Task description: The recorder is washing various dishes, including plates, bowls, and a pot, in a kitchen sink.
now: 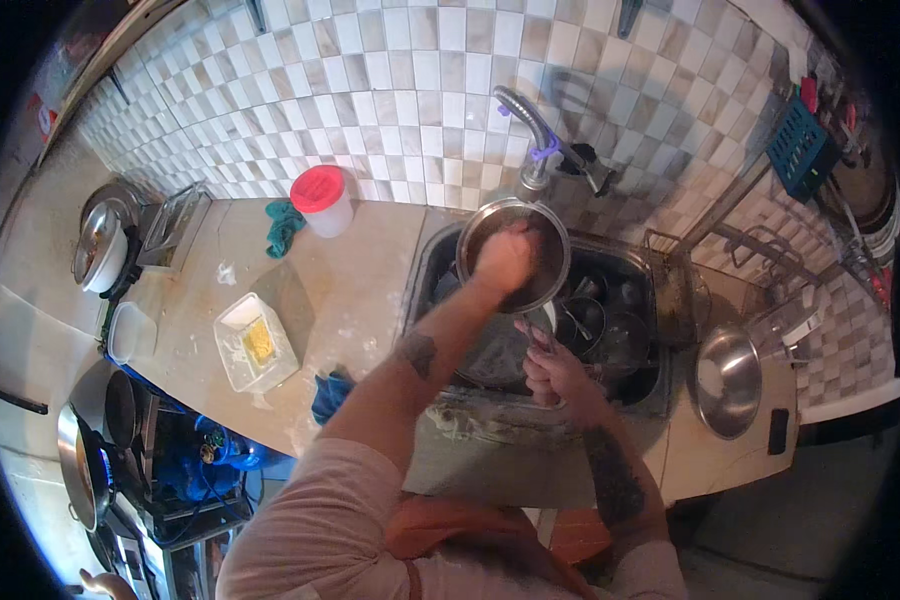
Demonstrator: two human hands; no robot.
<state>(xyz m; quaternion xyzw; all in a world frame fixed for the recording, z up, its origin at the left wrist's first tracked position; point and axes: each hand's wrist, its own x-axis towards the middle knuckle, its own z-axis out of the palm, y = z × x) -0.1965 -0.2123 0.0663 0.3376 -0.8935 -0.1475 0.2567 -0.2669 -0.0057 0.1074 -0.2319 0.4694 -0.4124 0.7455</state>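
A round metal pot (563, 232) is held tilted over the sink (667, 390), its mouth towards me. My left hand (506, 262) reaches inside it with curled fingers; whether something is pressed under them is hidden. Below the rim, my right hand (553, 371) grips the pot's handle (534, 335). Dark pans and bowls (619, 337) fill the sink's right part, and a broad round pan (495, 356) lies beneath the pot. Behind the sink rises a flexible metal faucet (529, 116) with a purple tie on it.
Left on the counter are a white tub with a yellow sponge-like block (257, 343), a red-lidded container (321, 199), a green cloth (283, 227) and a blue cloth (331, 396). A steel bowl (727, 381) sits right. Another person's hand (109, 583) shows near the stove pan (82, 469).
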